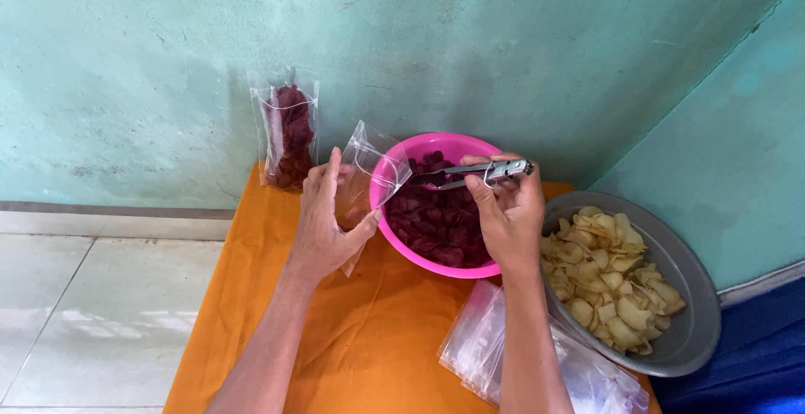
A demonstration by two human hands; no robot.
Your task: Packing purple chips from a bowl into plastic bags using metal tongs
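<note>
A low worktop covered in orange cloth stands against a pale green plastered wall, with light floor tiles to its left.

At the right edge of the worktop sits a wide round grey metal basin holding pale yellow sliced chips.

Beside it, towards the wall, stands a round bright pink plastic bowl filled with dark purple-red chips; the two vessels lie just beside each other.

In front of the grey basin lies a loose stack of empty clear plastic bags, partly hidden by the person's right forearm.

A filled clear plastic pouch of dark purple-red chips stands upright against the wall, at the back left corner of the worktop, near the pink bowl but apart from it.

The left hand is closed around the lower part of an empty clear plastic pouch, thumb on one side and fingers on the other, holding its open mouth tilted towards the bowl's rim.

The right hand grips a pair of slim metal tongs over the bowl, fingers wrapped round the handles, the tips pointing left towards the pouch mouth. Whether the tips hold a chip cannot be told.
</note>
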